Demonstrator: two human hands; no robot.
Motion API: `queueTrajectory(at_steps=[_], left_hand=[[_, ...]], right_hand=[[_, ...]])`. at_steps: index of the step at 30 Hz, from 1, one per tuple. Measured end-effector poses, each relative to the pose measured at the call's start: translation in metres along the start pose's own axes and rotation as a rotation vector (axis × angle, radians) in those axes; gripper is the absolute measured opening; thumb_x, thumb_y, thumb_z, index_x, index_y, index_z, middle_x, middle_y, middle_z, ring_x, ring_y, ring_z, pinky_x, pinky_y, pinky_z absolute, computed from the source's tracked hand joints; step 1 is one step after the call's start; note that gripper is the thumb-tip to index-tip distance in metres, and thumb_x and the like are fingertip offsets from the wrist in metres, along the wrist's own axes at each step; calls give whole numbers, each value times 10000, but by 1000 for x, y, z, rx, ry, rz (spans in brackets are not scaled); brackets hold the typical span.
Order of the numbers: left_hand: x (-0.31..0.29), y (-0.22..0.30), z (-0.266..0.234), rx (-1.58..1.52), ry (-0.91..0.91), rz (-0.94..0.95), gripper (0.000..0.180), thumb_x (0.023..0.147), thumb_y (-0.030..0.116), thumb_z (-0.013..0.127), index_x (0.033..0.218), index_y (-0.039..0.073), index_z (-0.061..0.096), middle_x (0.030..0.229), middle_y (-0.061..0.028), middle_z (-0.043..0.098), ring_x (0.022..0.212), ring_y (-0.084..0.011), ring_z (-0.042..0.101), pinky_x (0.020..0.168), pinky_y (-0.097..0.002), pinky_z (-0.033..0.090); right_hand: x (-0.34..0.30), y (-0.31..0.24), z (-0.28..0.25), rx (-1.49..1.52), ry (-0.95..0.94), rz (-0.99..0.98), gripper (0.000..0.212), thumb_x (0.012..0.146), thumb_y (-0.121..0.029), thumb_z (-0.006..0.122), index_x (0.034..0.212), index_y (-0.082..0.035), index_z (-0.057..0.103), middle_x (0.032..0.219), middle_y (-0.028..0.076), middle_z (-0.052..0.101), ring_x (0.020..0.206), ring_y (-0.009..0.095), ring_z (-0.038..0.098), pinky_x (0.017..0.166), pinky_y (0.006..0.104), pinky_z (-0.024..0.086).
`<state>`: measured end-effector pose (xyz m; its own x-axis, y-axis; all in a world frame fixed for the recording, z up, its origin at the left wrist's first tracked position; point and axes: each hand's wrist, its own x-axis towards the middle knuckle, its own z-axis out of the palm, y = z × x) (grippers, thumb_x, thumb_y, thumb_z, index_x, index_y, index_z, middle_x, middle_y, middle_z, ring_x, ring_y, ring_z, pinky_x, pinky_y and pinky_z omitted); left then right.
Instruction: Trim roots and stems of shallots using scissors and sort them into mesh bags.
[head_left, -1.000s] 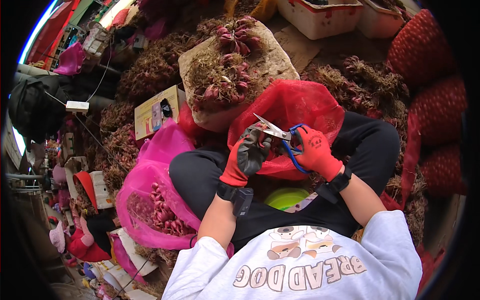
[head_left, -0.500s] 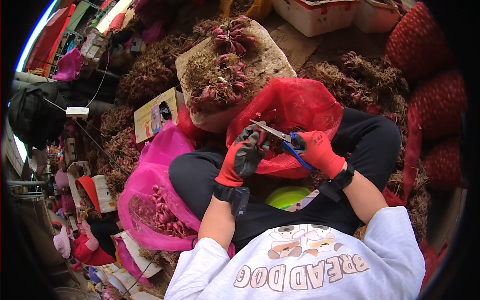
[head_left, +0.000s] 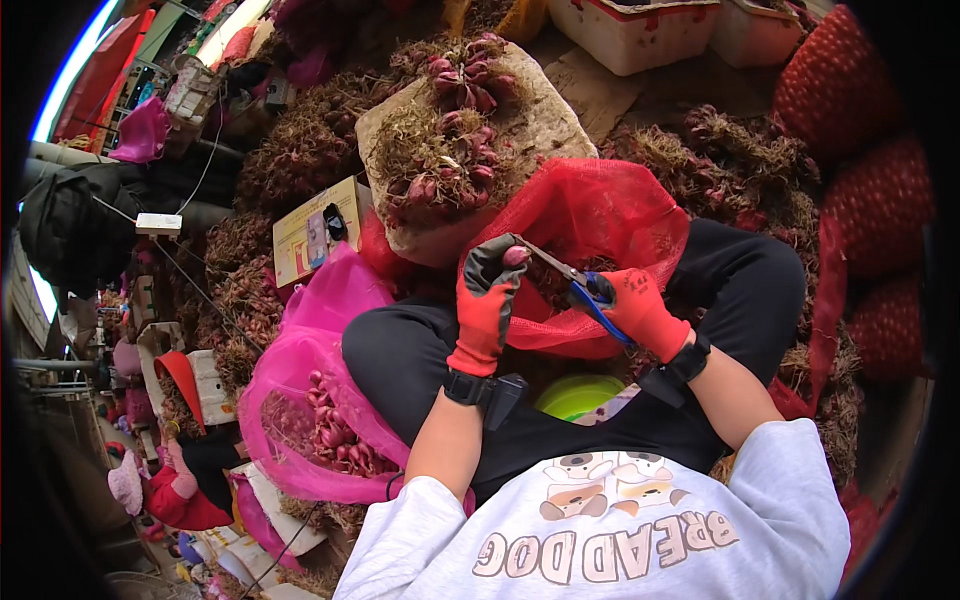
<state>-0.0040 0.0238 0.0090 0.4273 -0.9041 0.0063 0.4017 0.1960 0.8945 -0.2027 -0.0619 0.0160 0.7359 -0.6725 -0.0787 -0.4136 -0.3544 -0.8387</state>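
Between the gloved fingers of my left hand (head_left: 487,297) a small pink shallot (head_left: 516,256) is pinched. My right hand (head_left: 640,308), in a red glove, grips blue-handled scissors (head_left: 553,262); their tips meet the top of the shallot. Both hands are over the red mesh bag (head_left: 600,205), which lies open between my knees. Beyond it, bunches of shallots (head_left: 450,165) with dry roots and stalks rest on a pale foam block (head_left: 555,110). Left of my knee, a pink mesh bag (head_left: 300,350) holds loose shallots (head_left: 345,430).
Heaps of dried shallot bunches (head_left: 700,165) lie around me. Full red mesh sacks (head_left: 850,90) stack at the right, white foam boxes (head_left: 635,35) at the back. A green bowl (head_left: 575,397) sits by my lap. A cardboard box (head_left: 305,235) carries small items. Another person (head_left: 180,490) sits far left.
My left hand has turned upright, bringing the shallot up to the scissor tips. The blades, spread half a second ago, now look closer together. My right hand has shifted slightly.
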Motion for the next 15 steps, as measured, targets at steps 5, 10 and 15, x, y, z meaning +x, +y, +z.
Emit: queueTrajectory(at_steps=[5, 10, 15], left_hand=[[-3, 5, 16, 117, -16, 104, 451, 775, -156, 500, 1196, 1, 482, 1155, -89, 545, 1056, -169, 557, 897, -294, 479], [-6, 8, 20, 174, 21, 240, 430, 738, -175, 508, 1128, 8, 510, 1147, -77, 512, 1094, -171, 526, 919, -281, 464], [-1, 4, 13, 530, -11, 489, 428, 735, -164, 532, 1121, 21, 516, 1163, -75, 505, 1082, -173, 534, 948, -293, 447]], right_hand=[[3, 8, 8, 760, -233, 270, 235, 852, -305, 616, 757, -110, 525, 617, -55, 435, 513, 51, 408, 474, 238, 340], [-1, -8, 6, 909, -359, 236, 173, 891, -226, 543, 773, -138, 452, 623, -109, 341, 514, 3, 307, 446, 215, 240], [-5, -8, 10, 859, -419, 170, 219, 899, -307, 572, 791, -137, 487, 648, -109, 349, 535, 6, 313, 457, 216, 243]])
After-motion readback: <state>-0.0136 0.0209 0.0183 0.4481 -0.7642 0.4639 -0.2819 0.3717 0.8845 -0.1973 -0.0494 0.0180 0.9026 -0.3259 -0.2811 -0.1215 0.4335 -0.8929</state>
